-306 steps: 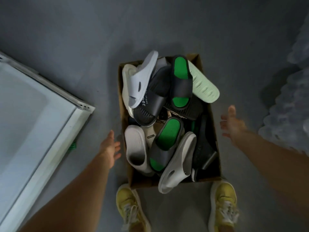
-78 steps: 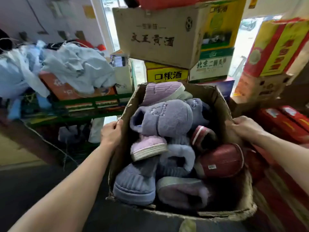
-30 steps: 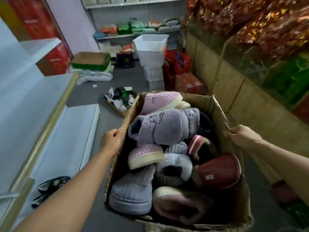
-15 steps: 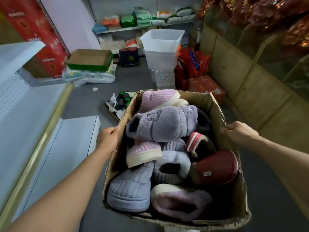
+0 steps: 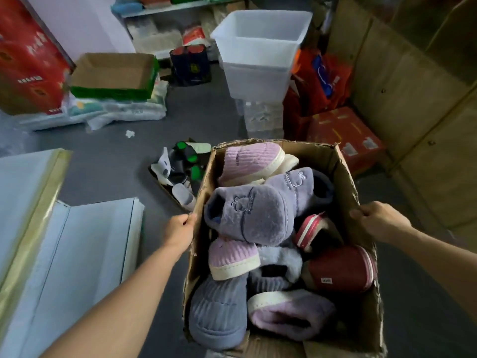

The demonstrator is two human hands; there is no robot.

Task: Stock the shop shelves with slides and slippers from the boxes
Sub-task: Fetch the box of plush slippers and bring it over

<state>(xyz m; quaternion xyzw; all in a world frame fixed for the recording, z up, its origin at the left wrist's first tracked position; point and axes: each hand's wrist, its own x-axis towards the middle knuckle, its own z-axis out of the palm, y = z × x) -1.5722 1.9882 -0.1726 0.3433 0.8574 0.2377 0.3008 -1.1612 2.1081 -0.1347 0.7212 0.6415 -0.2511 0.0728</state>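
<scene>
A person is holding a cardboard box (image 5: 343, 177) of slippers out in front of them, one hand on each long side. The left hand (image 5: 178, 229) is gripping the box's left wall at its top edge, fingers curled over the rim and thumb pinching the cardboard. The right hand (image 5: 379, 219) is gripping the right wall the same way, knuckles up, fingers folded down around the edge. Neither hand is touching a slipper.

The box is sitting between the two forearms, off the floor, and is filling the lower middle of the view. Inside, plush slippers are lying piled on one another: a pink ribbed slipper (image 5: 247, 161) is resting at the far end, a grey-purple fleece slipper (image 5: 255, 215) is lying across the middle, a dark red slipper (image 5: 340, 272) is pressing against the right wall, and a blue-grey ribbed slipper (image 5: 219, 311) is leaning into the near left corner.

Beyond the box's far left corner, a second box of slides (image 5: 180, 166) is standing on the grey floor (image 5: 196, 117), holding black-and-green and white pairs. White shelves (image 5: 77, 249) are running along the left. Farther back, a stack of clear plastic tubs (image 5: 260, 50) is standing near red cartons (image 5: 343, 133).
</scene>
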